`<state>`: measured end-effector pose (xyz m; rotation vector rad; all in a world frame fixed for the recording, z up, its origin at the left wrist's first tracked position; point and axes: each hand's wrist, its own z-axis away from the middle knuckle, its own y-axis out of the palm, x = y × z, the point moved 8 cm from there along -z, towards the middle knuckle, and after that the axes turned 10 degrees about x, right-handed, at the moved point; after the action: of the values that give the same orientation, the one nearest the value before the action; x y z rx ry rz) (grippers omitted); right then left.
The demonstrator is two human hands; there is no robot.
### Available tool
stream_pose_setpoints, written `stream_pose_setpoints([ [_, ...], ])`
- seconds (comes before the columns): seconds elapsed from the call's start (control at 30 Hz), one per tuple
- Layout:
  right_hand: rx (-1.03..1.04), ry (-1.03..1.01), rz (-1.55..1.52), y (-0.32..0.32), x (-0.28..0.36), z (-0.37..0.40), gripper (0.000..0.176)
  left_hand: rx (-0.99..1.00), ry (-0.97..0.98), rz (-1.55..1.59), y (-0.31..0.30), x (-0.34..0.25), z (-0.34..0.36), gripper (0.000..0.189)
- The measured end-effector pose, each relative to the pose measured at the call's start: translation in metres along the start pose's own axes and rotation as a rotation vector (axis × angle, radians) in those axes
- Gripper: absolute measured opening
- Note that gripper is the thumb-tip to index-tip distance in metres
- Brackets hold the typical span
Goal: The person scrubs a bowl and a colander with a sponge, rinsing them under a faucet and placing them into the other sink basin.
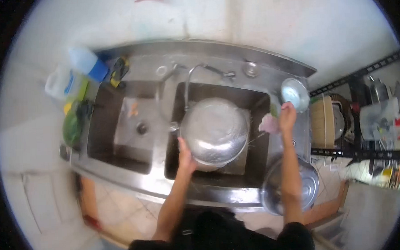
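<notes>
A large round metal colander [214, 131], its side finely perforated, is over the right sink basin. My left hand [186, 159] grips its lower left rim, thumb up along the edge. My right hand [288, 116] is at the right edge of the sink, fingers curled, fingertips by the rim of a small pale bowl [295, 94]. What those fingers hold, if anything, is hidden. Just left of my right wrist hangs a pink cloth-like piece [268, 123] with some green above it. Thin streaks of water show near it.
The left basin [140, 145] has orange scraps near its drain. A faucet [197, 69] arches over the divider. Bottles [85, 63] and a green item [72, 126] stand at left. A metal pot [274, 188] sits at the front right corner, beside a black shelf rack [357, 154].
</notes>
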<state>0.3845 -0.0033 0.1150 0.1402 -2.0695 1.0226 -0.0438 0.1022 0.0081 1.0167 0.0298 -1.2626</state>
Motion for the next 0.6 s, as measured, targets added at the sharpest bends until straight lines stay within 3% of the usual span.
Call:
stream_pose_setpoints([
  [0.03,0.162,0.130,-0.093,0.012,-0.031,-0.007,0.012,0.022,0.003,0.077,0.008,-0.007,0.000,0.079],
  [0.07,0.179,0.135,-0.089,0.023,-0.027,-0.003,0.012,0.008,-0.003,0.087,0.006,-0.010,-0.004,0.079],
  [0.13,0.219,0.498,-0.648,0.054,-0.039,0.022,0.012,0.119,0.024,0.143,0.020,-0.004,-0.019,0.081],
  [0.2,0.307,0.497,-0.503,0.095,-0.046,0.056,0.012,0.174,-0.021,0.236,0.024,0.011,-0.025,0.082],
  [0.27,0.502,0.759,-0.350,0.125,-0.033,0.094,0.030,0.115,0.028,0.258,0.016,0.014,-0.025,0.083],
  [0.3,0.509,0.780,-0.352,0.132,-0.036,0.113,0.030,0.098,0.014,0.254,0.013,0.015,-0.020,0.083],
  [0.37,0.851,0.533,-0.219,0.172,-0.031,0.145,0.051,0.054,0.026,0.209,0.012,0.004,-0.010,0.081],
  [0.4,0.846,0.549,-0.232,0.185,-0.041,0.161,0.051,0.048,0.014,0.193,0.014,-0.001,-0.005,0.081],
  [0.47,0.972,0.638,0.065,0.211,-0.074,0.199,0.065,-0.045,-0.007,0.083,0.013,-0.012,0.002,0.077],
  [0.5,1.135,0.662,-0.061,0.226,-0.085,0.216,0.078,-0.033,-0.022,0.063,0.011,-0.013,0.008,0.077],
  [0.53,1.109,0.672,-0.073,0.232,-0.099,0.225,0.078,0.058,0.065,-0.174,0.011,-0.026,0.019,0.075],
  [0.57,1.079,0.614,0.178,0.238,-0.119,0.235,0.081,0.155,0.163,-0.406,0.019,-0.037,0.025,0.072],
  [0.6,1.038,0.548,0.428,0.249,-0.138,0.248,0.083,0.033,0.025,-0.199,0.017,-0.035,0.025,0.069],
])
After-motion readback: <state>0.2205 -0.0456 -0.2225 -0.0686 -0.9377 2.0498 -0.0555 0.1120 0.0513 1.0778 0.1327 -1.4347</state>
